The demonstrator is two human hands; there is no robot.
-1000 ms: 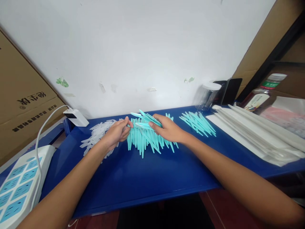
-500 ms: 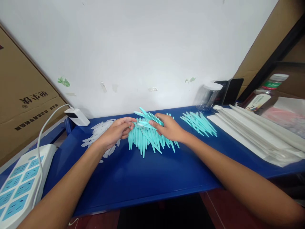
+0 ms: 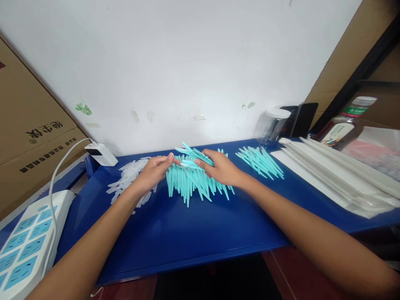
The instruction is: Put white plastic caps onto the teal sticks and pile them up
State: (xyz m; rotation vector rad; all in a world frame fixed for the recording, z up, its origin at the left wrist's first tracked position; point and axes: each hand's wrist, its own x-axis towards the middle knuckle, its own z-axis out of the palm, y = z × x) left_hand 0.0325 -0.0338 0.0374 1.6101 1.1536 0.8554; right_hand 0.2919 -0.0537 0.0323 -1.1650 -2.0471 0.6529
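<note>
My right hand point(image 3: 220, 166) is closed around a bundle of slim turquoise plastic sticks point(image 3: 193, 156), which look like eyebrow razors. The bundle fans out to the left, above a wide pile of the same sticks point(image 3: 187, 185). My left hand point(image 3: 155, 171) is at the left ends of the bundle, its thumb pressed towards the index finger. Whatever lies in that pinch is too small to make out. Beneath and beside this hand is a heap of translucent whitish strips point(image 3: 126, 177), partly hidden by it.
Another group of turquoise sticks point(image 3: 261, 161) lies right on the blue table point(image 3: 193, 237). White plastic sleeves point(image 3: 337, 179), a lidded clear jar point(image 3: 273, 125), a dark phone point(image 3: 304, 120) and a bottle point(image 3: 345, 121) stand right. A power strip point(image 3: 29, 237) and white device point(image 3: 101, 154) are left.
My left thumb has come up against the index finger, and the fingers have drawn in slightly. The right hand and its bundle have barely moved.
</note>
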